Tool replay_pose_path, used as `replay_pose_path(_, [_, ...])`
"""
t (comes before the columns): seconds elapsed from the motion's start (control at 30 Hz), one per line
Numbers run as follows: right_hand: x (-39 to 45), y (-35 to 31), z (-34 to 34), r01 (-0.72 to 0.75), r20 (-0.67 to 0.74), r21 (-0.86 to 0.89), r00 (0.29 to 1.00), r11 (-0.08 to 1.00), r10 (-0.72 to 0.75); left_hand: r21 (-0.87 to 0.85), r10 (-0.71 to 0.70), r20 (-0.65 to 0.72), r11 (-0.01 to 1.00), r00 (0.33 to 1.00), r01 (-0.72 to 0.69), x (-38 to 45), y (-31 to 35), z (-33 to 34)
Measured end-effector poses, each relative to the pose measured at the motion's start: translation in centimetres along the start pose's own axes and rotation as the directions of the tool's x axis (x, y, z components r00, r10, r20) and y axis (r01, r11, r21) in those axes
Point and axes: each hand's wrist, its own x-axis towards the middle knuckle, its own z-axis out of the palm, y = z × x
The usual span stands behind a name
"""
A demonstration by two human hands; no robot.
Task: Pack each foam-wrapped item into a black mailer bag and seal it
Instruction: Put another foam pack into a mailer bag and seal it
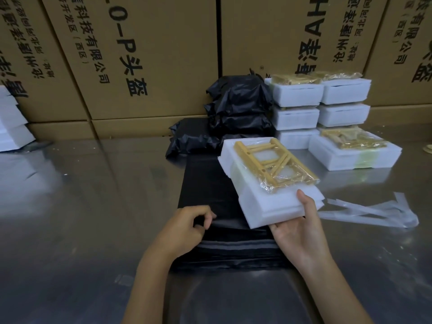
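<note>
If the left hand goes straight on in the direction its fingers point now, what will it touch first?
The left hand points right, along the flat black mailer bag whose edge it pinches. Going on, it would probably first meet the foam-wrapped item held by the right hand, though relative height is unclear.

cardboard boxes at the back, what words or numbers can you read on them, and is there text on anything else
"0-P头盔" on the middle box, printed sideways.
"科技有限公司" and "(西区)" on the same box, sideways.
"AH" on the right box, sideways; the large characters beside it are cut off.
"有限公司" and "(西区)" on the far right box.
The left box has upside-down print too blurred to read.
No text shows on the bags or foam packs.
</note>
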Motion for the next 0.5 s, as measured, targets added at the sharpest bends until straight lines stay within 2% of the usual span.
replay_pose_path(0.17, [0.0, -0.1, 0.1, -0.009, -0.001, 0.004, 1.000, 1.000, 0.009, -0.025, -0.028, -0.120, 0.999, 0.992, 0.025, 0.5, 0.4, 0.4])
replay_pose_path(0.3, [-0.1, -0.2, 0.0, -0.006, -0.006, 0.014, 1.000, 1.000, 0.006, 0.008, -0.008, -0.122, 1.000, 0.993, 0.009, 0.8, 0.2, 1.3])
replay_pose_path(0.43, [-0.3, -0.5, -0.1, -0.021, 0.008, 0.033, 1.000, 0.999, 0.020, -0.076, 0.005, -0.126, 0.997, 0.992, -0.015, 1.1, 0.0, 1.9])
replay_pose_path(0.5, [-0.4, -0.9, -0.2, -0.038, 0.005, -0.012, 0.999, 0.999, 0.038, -0.122, 0.018, -0.161, 0.992, 0.987, -0.038, 1.3, 0.3, 2.0])
